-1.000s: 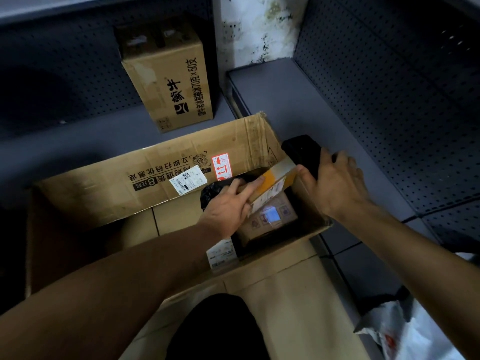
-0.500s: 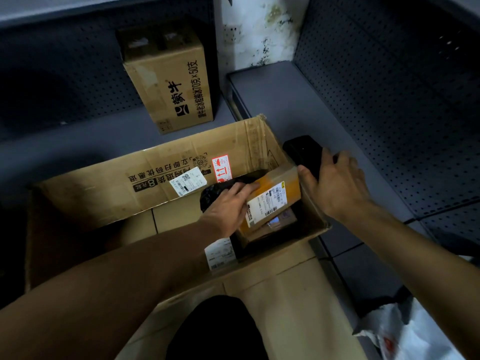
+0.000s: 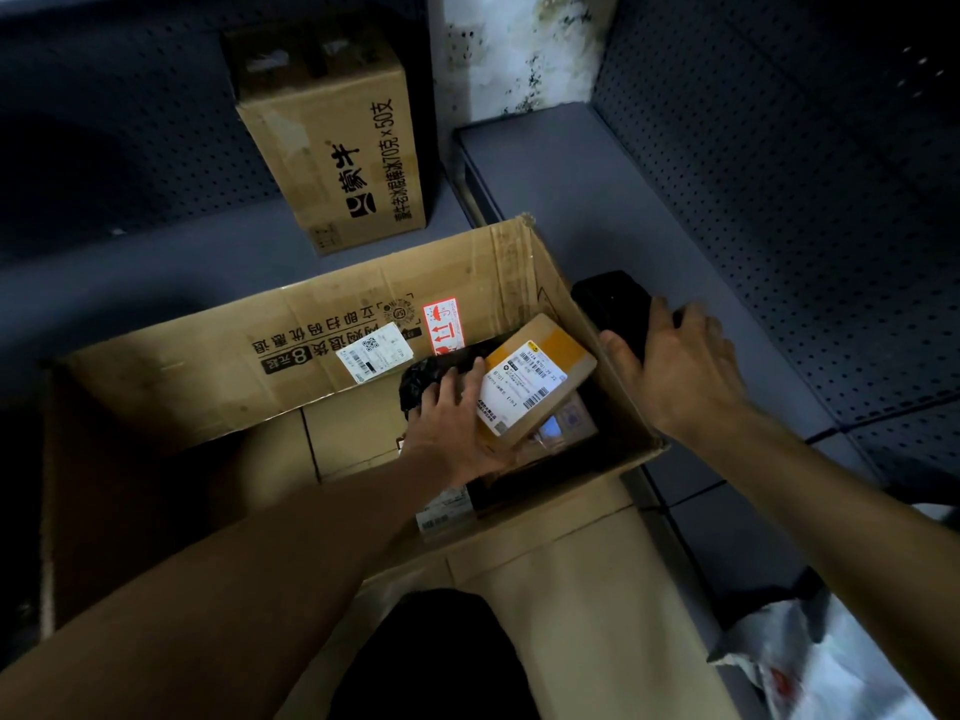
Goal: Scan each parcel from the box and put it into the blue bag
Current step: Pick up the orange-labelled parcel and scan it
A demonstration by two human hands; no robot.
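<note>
A large open cardboard box (image 3: 218, 376) stands in front of me on the floor. My left hand (image 3: 454, 423) is inside it and grips a small brown parcel (image 3: 540, 379) with a white label, tilted up with the label facing me. My right hand (image 3: 675, 366) holds a black handheld scanner (image 3: 615, 309) just over the box's right wall, pointing down into the box. A bluish light spot (image 3: 550, 427) falls on another labelled parcel below. A black bagged parcel (image 3: 423, 381) lies behind my left hand. No blue bag is visible.
A tall closed carton (image 3: 332, 148) with printed writing stands on the grey shelf behind the box. Perforated shelf panels (image 3: 779, 200) rise at the right. A white plastic bag (image 3: 841, 672) lies at the bottom right. The box's near flap (image 3: 571, 615) hangs toward me.
My left hand has lifted and turned the small parcel so its label faces up. The right hand with the scanner has barely moved.
</note>
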